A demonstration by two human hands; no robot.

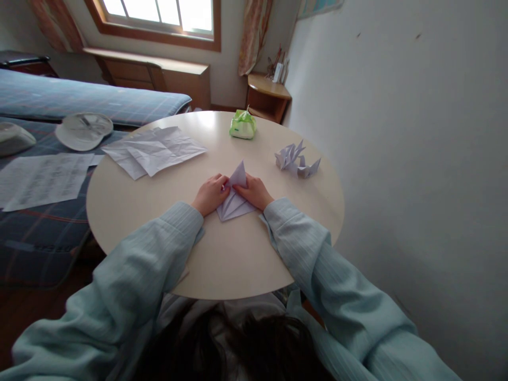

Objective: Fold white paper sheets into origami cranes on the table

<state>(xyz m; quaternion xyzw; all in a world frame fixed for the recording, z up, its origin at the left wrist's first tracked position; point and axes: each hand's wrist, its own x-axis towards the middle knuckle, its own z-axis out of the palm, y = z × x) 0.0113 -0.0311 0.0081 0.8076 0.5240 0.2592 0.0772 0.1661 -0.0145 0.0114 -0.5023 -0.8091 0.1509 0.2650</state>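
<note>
A partly folded sheet of white paper (234,205) lies on the round table, one pointed flap standing up away from me. My left hand (211,193) grips its left side, fingers curled and pressed together. From the other side my right hand (254,191) holds it, the thumb lying on the folds near the middle. Both hands are closed on the same paper, and parts of its edges are hidden under the fingers. Several small folded paper figures (289,155) with pointed tips stand to the right, beyond my right hand.
Creased paper sheets (159,151) overlap at the table's (135,211) left edge. A green tissue pack (243,125) sits at the far side. Left of the table, a plaid bed (39,227) bears a printed sheet (43,177) and a white cap (84,131). A white wall (416,159) rises on the right.
</note>
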